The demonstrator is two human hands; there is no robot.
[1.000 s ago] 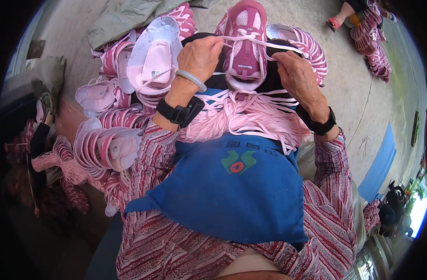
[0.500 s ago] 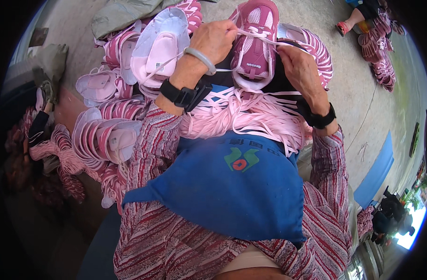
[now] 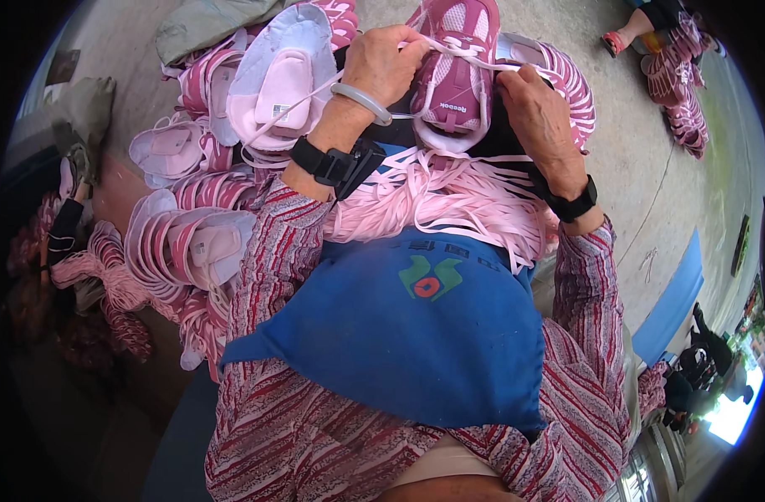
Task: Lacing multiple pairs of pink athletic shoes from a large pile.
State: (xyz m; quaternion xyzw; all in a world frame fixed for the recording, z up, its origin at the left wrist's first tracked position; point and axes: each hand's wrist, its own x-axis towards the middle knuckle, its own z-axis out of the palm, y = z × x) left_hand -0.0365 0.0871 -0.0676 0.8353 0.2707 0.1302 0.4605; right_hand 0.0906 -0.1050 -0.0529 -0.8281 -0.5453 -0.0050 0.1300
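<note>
A pink shoe upper (image 3: 456,96) with white mesh lies in front of me, its heel opening towards me. A pale pink shoelace (image 3: 485,62) crosses its tongue. My left hand (image 3: 386,65) pinches one side of the lace left of the shoe, and a loose length of it trails down past the wrist. On the other side, my right hand (image 3: 536,117) is closed on the opposite end, beside the shoe. The lace is drawn out sideways between them. Under the shoe, a heap of loose pink laces (image 3: 432,201) rests across my lap, above the blue apron (image 3: 382,335).
Stacks of nested pink shoe uppers (image 3: 194,243) stand to my left, with a large pale one (image 3: 283,88) nearer the shoe. Another stack (image 3: 566,88) sits just beyond my right hand. A blue sheet (image 3: 671,297) lies on the floor at right. Another person's foot (image 3: 615,44) shows at far right.
The shoe and my left hand have shifted slightly upward in view. Both hands keep their hold on the lace, and the right hand sits a little closer to the shoe's side.
</note>
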